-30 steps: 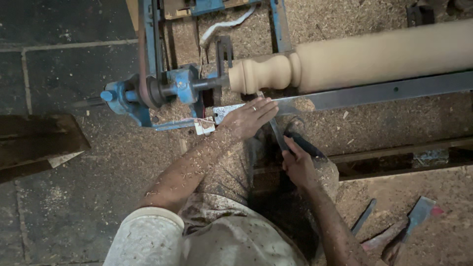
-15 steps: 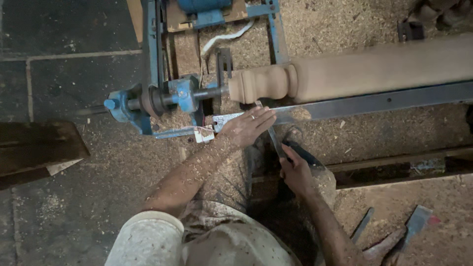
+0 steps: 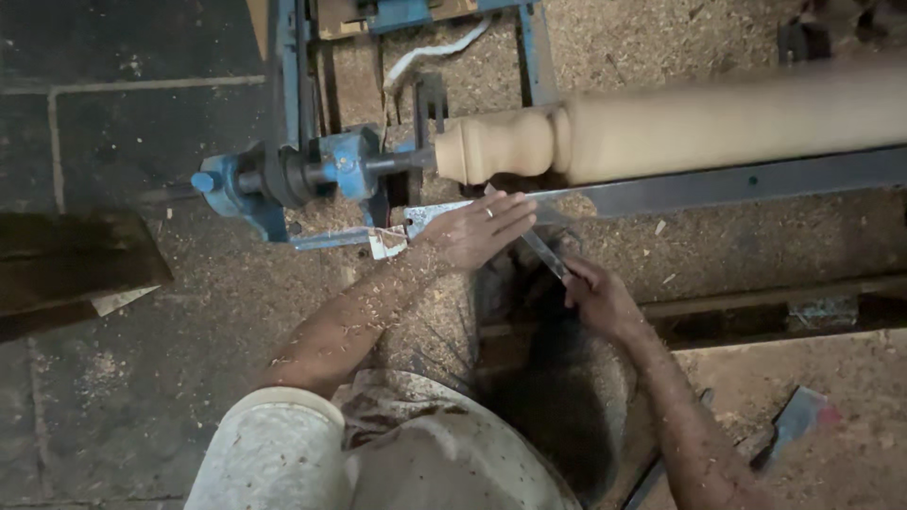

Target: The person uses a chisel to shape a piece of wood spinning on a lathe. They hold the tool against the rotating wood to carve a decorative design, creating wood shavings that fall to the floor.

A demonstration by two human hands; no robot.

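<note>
A: A pale wooden spindle is seen mounted across the blue lathe, its rounded end pinned at the blue tailstock on the left.

B: And the chisel is laid over the long grey tool rest, tip up close under the turned bulb of the spindle.

A: The left hand is spread flat, fingers straight and together, pressed down on the blade just at the rest. A ring is worn on one finger.

B: The right hand is curled tight round the chisel's handle, lower and nearer the body. The handle itself is mostly hidden in that fist.

A: Sawdust is heaped everywhere under the lathe, and both forearms are dusted with it.

B: Down at the lower right, another flat tool is left lying on the shavings, well apart from both hands.
</note>
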